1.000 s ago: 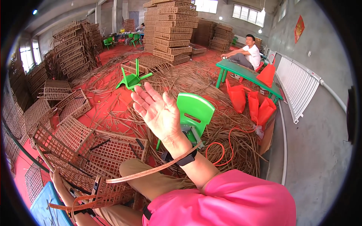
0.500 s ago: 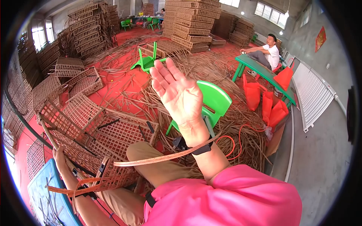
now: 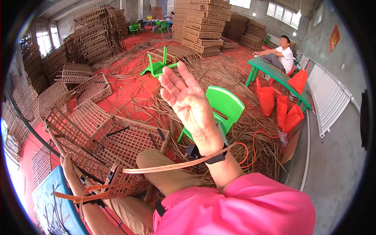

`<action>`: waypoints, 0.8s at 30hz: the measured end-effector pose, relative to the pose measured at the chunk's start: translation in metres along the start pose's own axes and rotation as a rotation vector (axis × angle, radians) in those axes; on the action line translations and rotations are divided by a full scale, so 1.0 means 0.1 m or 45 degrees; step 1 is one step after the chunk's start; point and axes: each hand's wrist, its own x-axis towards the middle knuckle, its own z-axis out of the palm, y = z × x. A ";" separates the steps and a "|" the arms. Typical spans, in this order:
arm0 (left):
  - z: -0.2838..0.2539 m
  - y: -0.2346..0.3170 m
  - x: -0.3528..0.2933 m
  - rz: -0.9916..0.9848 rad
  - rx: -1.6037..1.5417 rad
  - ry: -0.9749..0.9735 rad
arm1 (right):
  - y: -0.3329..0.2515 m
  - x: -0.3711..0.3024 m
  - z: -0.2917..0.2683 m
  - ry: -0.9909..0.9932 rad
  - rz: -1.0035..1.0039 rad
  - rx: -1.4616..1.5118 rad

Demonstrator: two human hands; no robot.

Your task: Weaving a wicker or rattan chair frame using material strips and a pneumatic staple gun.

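Observation:
My right hand (image 3: 187, 102) is raised in front of me, palm toward me, with nothing in it. Its fingers point up and apart, and the thumb folds across the palm. At the lower left, my left hand (image 3: 67, 163) grips the rim of a large brown woven basket (image 3: 78, 141), which leans against my legs. A long flat brown weaving strip (image 3: 176, 167) curves from the basket's near corner to my right wrist. Loose strip ends (image 3: 88, 195) loop over my left forearm. The fingers on the far side of the rim are partly hidden.
A green chair (image 3: 225, 105) stands behind my right hand, among piled strips (image 3: 250, 145). A blue stool (image 3: 58, 199) holds thin dark strips at the lower left. Stacked baskets (image 3: 203, 27) rise behind. At right, a person (image 3: 285, 55) sits by a green table (image 3: 274, 74) near red bags (image 3: 266, 98).
My right thumb has folded inward over the palm, and the hand has tilted slightly. My left hand keeps its hold on the basket rim. The whole view has shifted a little.

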 end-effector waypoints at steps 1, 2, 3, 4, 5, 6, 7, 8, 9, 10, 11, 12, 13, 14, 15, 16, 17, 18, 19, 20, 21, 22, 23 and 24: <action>-0.01 -0.02 0.02 0.017 0.004 -0.016 | 0.00 0.00 0.00 -0.031 -0.004 0.004; -0.02 -0.03 0.03 0.010 0.013 -0.011 | 0.00 0.00 0.01 -0.038 -0.005 -0.003; -0.03 -0.04 0.05 0.011 0.011 -0.008 | 0.00 0.00 0.01 -0.027 -0.004 -0.018; -0.04 -0.05 0.05 0.008 0.010 -0.009 | 0.00 -0.01 0.01 -0.029 -0.007 -0.010; -0.05 -0.06 0.05 0.004 0.008 -0.005 | 0.01 -0.01 0.00 -0.013 -0.007 -0.009; -0.06 -0.05 0.05 0.004 0.011 0.001 | 0.01 -0.02 0.00 -0.015 -0.010 0.002; -0.06 -0.05 0.05 0.002 0.014 0.003 | 0.02 -0.03 -0.01 -0.006 -0.007 0.004; -0.06 -0.05 0.04 0.000 0.017 0.003 | 0.02 -0.03 -0.03 -0.018 -0.009 0.015; -0.05 -0.04 0.04 0.001 0.014 0.006 | 0.03 -0.02 -0.05 -0.028 -0.011 0.025; -0.05 -0.04 0.03 0.001 0.014 0.004 | 0.04 -0.02 -0.07 -0.043 -0.019 0.042; -0.04 -0.03 0.02 0.001 0.013 0.006 | 0.05 -0.01 -0.10 -0.056 -0.027 0.060; -0.04 -0.02 0.02 0.000 0.017 0.005 | 0.07 -0.01 -0.13 -0.075 -0.032 0.085; -0.03 -0.02 0.01 -0.002 0.015 0.007 | 0.08 0.00 -0.15 -0.057 -0.037 0.099; -0.04 -0.02 0.01 -0.002 0.015 0.007 | 0.09 0.01 -0.18 -0.047 -0.042 0.119; -0.04 -0.02 0.01 -0.005 0.013 0.008 | 0.10 0.01 -0.21 -0.006 -0.045 0.115; -0.04 -0.02 0.00 -0.006 0.014 0.005 | 0.11 0.02 -0.23 -0.010 -0.052 0.131; -0.04 -0.02 0.01 -0.007 0.017 0.004 | 0.11 0.03 -0.25 0.013 -0.056 0.122; -0.05 -0.02 0.00 -0.007 0.020 0.003 | 0.10 0.03 -0.26 0.037 -0.061 0.113; -0.05 -0.03 0.01 -0.007 0.018 0.004 | 0.10 0.02 -0.27 0.032 -0.033 0.183; -0.05 -0.03 0.01 -0.008 0.020 0.003 | 0.08 0.02 -0.27 0.026 -0.005 0.251; -0.04 -0.03 0.02 -0.008 0.021 0.001 | 0.07 0.01 -0.27 0.001 0.012 0.319; -0.03 -0.04 0.02 -0.009 0.023 -0.002 | 0.06 0.01 -0.26 0.018 0.007 0.323; -0.02 -0.04 0.03 -0.010 0.019 -0.002 | 0.04 0.01 -0.25 0.013 -0.006 0.324; 0.00 -0.04 0.04 -0.011 0.013 -0.008 | 0.03 0.00 -0.23 0.008 -0.022 0.324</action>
